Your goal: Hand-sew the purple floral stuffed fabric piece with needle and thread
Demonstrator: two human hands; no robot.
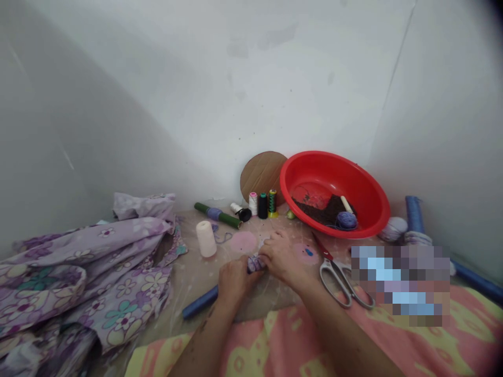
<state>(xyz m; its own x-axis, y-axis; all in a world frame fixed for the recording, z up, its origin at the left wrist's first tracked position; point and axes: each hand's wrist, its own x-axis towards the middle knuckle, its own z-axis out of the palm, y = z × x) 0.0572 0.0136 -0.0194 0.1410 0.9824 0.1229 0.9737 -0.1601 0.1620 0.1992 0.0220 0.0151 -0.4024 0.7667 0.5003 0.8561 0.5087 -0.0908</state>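
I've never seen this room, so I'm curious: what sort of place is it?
Probably a home sewing corner: thread spools, large scissors and floral fabric lie close together.

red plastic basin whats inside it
The red plastic basin holds dark brown material, a ball of purple-blue yarn and a cream stick; whatever lies beneath them is hidden.

Floral cloth [78, 283] heaped left of hands. Bundle [255, 264] between left hand [234, 280] and right hand [283, 256]. Scissors [338, 280] lying right of right hand. Thread cone [206, 239] ahead of left hand. Thread spools [262, 205] in row further back, before cardboard disc [262, 177]. Plastic basin [334, 193] right of disc, tilted against wall [236, 94], yarn ball [346, 220] inside.
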